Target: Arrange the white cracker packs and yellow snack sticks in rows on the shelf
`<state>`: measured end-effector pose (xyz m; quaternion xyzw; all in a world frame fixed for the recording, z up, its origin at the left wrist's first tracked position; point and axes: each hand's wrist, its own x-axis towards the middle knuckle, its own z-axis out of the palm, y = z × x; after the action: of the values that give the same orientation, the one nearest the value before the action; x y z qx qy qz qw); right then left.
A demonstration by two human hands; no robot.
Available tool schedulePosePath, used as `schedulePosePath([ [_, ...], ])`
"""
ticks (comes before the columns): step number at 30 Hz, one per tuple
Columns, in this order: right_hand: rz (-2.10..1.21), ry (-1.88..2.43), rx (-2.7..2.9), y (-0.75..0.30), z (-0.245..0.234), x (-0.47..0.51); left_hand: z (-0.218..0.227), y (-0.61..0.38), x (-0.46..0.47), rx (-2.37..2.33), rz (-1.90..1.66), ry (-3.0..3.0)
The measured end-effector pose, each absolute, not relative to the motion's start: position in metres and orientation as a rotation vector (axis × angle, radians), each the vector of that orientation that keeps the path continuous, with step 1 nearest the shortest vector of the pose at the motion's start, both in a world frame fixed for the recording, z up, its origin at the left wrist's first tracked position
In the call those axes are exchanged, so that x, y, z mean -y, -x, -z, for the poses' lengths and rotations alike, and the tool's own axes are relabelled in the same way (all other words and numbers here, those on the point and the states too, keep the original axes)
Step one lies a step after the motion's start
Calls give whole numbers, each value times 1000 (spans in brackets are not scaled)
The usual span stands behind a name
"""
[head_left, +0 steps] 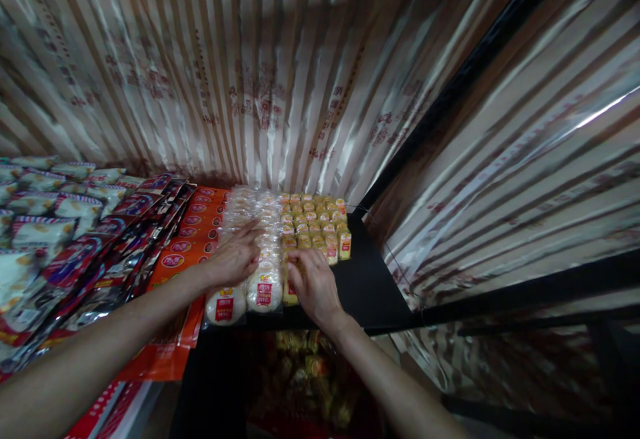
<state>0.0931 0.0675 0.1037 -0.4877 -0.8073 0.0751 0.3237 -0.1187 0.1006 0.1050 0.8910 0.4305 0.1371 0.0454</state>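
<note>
My left hand (pixel 237 253) lies over two rows of round white cakes (pixel 265 289) in clear wrappers with red labels. Its index finger is stretched out and the other fingers are partly bent, with nothing held. My right hand (pixel 316 285) is at the front of the rows of small yellow-wrapped snacks (pixel 310 215). Its thumb and fingers are closed at the top of a front yellow-wrapped snack (pixel 289 289), which is partly hidden by the hand. Both product groups stand side by side on a black shelf (pixel 370 285).
Orange packets (pixel 187 242) lie left of the white cakes. Beyond them are dark red and blue packets (pixel 120 252) and white bags (pixel 40 232). Pleated printed sheeting (pixel 260 79) hangs behind, beside a black post (pixel 450 92). More yellow-wrapped items (pixel 307 365) sit below the shelf.
</note>
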Motion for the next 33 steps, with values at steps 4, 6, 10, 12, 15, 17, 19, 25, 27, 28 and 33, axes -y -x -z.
schedulePosePath([
  [4, -303, 1410, 1944, -121, -85, -43, -104, 121, -101, -1310, -441, -2728],
  [6, -368, 1454, 1905, -131, -70, -31, -106, 120, -98, -1317, -483, -2731],
  [10, -435, 1457, 1881, -139, -44, -15, -113, 102, -73, -1371, -677, -2692],
  [12, -465, 1404, 1877, -137, -38, -14, -111, 84, -50, -1418, -782, -2593],
  [15, -528, 1305, 1895, -131, -36, -17, -98, 50, -11, -1403, -845, -2387],
  [17, -547, 1258, 1911, -128, -35, -21, -84, 29, 8, -1388, -887, -2229],
  [19, -543, 1225, 1912, -126, -34, -24, -72, 12, 19, -1435, -930, -2075],
  [25, -649, 1117, 1911, -133, -34, -27, -56, -14, 18, -1486, -1054, -1849],
  [27, -660, 1093, 1926, -138, -35, -25, -53, -17, 17, -1499, -1064, -1847],
  [28, -643, 1101, 1922, -140, -34, -24, -50, -18, 17, -1510, -1065, -1857],
  [33, -405, 1358, 1774, -150, -24, -18, -31, -18, 18, -1619, -1057, -1915],
])
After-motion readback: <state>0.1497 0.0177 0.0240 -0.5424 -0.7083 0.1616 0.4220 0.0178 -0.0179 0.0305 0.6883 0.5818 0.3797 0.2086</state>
